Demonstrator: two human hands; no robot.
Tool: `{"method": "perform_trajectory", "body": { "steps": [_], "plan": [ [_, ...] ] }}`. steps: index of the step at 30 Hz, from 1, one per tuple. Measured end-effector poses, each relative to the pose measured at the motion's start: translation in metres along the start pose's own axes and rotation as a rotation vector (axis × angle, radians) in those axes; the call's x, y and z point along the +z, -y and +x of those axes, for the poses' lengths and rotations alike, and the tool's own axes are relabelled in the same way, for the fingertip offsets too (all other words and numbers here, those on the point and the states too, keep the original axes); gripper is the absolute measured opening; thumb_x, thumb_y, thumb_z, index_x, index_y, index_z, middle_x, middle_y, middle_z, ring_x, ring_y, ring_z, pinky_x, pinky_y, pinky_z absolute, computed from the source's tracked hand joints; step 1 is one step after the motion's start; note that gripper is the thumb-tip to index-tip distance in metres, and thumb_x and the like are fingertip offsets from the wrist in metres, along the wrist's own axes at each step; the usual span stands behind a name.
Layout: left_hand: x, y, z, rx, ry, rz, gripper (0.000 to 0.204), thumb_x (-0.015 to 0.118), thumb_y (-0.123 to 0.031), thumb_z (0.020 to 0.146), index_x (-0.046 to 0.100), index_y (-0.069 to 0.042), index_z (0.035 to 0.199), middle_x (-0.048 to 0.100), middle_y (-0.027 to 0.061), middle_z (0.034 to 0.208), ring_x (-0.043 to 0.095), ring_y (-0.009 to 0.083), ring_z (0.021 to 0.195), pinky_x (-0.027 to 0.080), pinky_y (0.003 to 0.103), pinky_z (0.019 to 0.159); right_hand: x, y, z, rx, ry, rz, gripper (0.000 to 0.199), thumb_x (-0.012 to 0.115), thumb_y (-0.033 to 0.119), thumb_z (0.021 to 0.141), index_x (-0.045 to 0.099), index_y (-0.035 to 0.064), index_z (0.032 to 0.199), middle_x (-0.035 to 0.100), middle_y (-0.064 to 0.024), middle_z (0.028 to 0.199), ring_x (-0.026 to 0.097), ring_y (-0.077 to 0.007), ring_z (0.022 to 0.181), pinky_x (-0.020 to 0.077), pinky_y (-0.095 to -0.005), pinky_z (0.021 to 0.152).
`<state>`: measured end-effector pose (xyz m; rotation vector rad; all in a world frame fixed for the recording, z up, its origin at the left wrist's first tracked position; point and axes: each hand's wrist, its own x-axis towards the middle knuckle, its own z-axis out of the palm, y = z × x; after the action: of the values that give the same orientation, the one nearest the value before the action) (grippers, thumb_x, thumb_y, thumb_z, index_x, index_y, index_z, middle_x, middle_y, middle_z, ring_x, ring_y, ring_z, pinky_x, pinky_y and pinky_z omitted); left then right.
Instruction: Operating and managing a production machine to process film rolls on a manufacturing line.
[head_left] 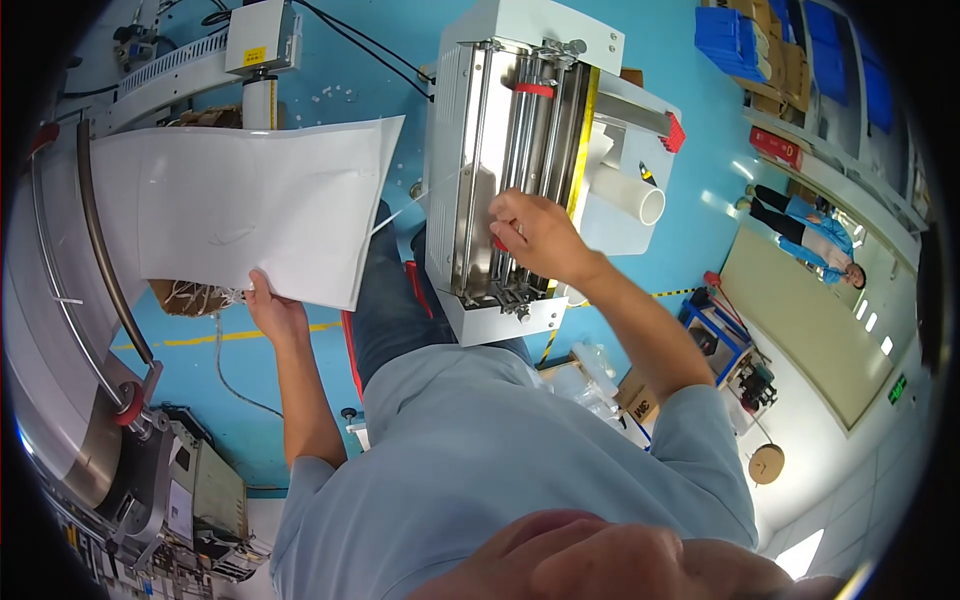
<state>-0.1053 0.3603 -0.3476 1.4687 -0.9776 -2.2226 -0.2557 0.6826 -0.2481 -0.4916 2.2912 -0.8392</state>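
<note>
My left hand (277, 312) grips the near edge of a large white sheet (265, 205), thumb on top and fingers under it. The sheet is spread out to the left, its right edge slightly raised. My right hand (543, 236) is over a machine with shiny metal rollers (487, 145), fingers curled inward; whether they hold anything is hidden. Red rings (535, 90) sit on the rollers, one partly behind my fingers. A thin white strip (400, 214) slants between the sheet and the machine.
A white tube (628, 193) lies on the machine's right-hand tray. Below the sheet stands a box of white scraps (190, 297). Metal bars (105, 230) rise at the left. Shelves with blue bins (725, 42) stand far right; another person (815, 240) is beyond.
</note>
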Motion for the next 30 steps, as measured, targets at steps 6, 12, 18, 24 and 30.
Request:
{"method": "perform_trajectory", "body": {
  "steps": [6, 12, 18, 24, 30],
  "plan": [
    [-0.017, -0.02, 0.024, 0.039, 0.023, 0.011, 0.024, 0.047, -0.02, 0.095, 0.05, 0.001, 0.105, 0.057, 0.0114, 0.106, 0.058, 0.0217, 0.098, 0.051, 0.036, 0.084, 0.008, -0.002, -0.003, 0.184, -0.305, -0.013, 0.029, 0.06, 0.007, 0.082, 0.051, 0.0016, 0.108, 0.062, -0.0119, 0.082, 0.061, -0.0226, 0.072, 0.0494, -0.0326, 0.066],
    [-0.001, -0.043, 0.01, 0.078, 0.004, -0.02, 0.029, 0.047, -0.02, 0.095, 0.047, 0.003, 0.113, 0.054, 0.0148, 0.114, 0.056, 0.025, 0.102, 0.049, 0.038, 0.088, 0.007, 0.004, 0.022, 0.135, -0.401, 0.185, 0.021, 0.061, 0.006, 0.084, 0.057, 0.0012, 0.104, 0.063, -0.008, 0.083, 0.059, -0.0139, 0.074, 0.0473, -0.0265, 0.069],
    [-0.01, -0.047, -0.012, -0.09, 0.185, -0.075, 0.037, 0.048, -0.015, 0.093, 0.041, 0.002, 0.125, 0.051, 0.0133, 0.122, 0.05, 0.025, 0.113, 0.042, 0.04, 0.097, 0.045, 0.042, 0.039, 0.233, -0.107, 0.83, 0.02, 0.053, 0.02, 0.092, 0.061, 0.0034, 0.1, 0.059, -0.0018, 0.084, 0.056, -0.0114, 0.078, 0.0466, -0.0258, 0.074],
    [-0.014, -0.041, -0.051, -0.228, 0.386, -0.045, 0.041, 0.055, -0.015, 0.089, 0.043, -0.005, 0.127, 0.052, 0.0095, 0.124, 0.05, 0.0236, 0.113, 0.041, 0.039, 0.097, 0.073, 0.073, 0.035, 0.434, -0.123, 1.604, 0.059, 0.042, 0.054, 0.091, 0.048, 0.0034, 0.121, 0.053, -0.004, 0.109, 0.05, -0.0129, 0.099, 0.0404, -0.0318, 0.087],
    [-0.024, -0.035, -0.054, -0.341, 0.458, -0.018, 0.043, 0.061, -0.018, 0.086, 0.046, -0.006, 0.125, 0.054, 0.0078, 0.122, 0.05, 0.0225, 0.114, 0.04, 0.038, 0.098, 0.063, 0.067, 0.015, 0.226, -0.16, 1.498, 0.063, 0.049, 0.05, 0.086, 0.037, 0.0042, 0.129, 0.046, -0.0094, 0.124, 0.044, -0.0198, 0.115, 0.0366, -0.0343, 0.096]
  ]
}}
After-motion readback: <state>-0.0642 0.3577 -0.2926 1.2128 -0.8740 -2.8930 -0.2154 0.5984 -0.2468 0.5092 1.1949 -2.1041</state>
